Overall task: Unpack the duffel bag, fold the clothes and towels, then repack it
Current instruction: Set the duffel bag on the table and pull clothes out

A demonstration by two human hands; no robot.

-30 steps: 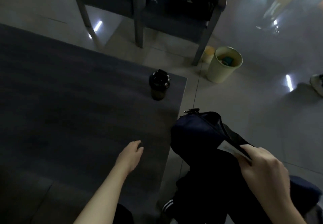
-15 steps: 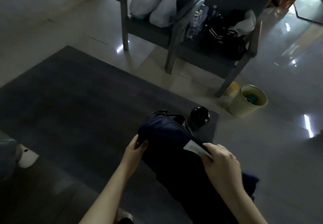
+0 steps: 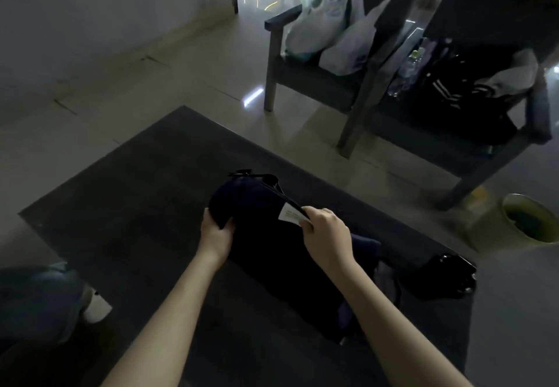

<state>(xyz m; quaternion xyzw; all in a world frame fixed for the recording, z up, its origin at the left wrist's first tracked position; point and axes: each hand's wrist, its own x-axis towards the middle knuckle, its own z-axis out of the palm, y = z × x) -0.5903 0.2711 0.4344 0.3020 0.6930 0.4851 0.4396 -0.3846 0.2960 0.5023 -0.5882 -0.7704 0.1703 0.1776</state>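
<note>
1. On the dark table [image 3: 127,205] the duffel bag [image 3: 257,205] lies with its long axis running from 11 o'clock to 5 o'clock.
2. At its 11 o'clock end, the left hand [image 3: 216,235] curls round the bag.
3. At 3 o'clock from it, the right hand [image 3: 325,235] pinches the top edge beside the white tag [image 3: 289,214], so it is probably nearer the opening.

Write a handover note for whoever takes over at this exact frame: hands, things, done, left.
Left hand grips the far end of the dark navy fabric duffel bag.
Right hand pinches the bag's top edge beside its white label.
The bag lies on the dark grey tabletop; a glossy black bottle is near its right side.
Done: bag is on the table.
Left: no clothes or towels visibly out yet, so unpack, fold, repack.
</note>
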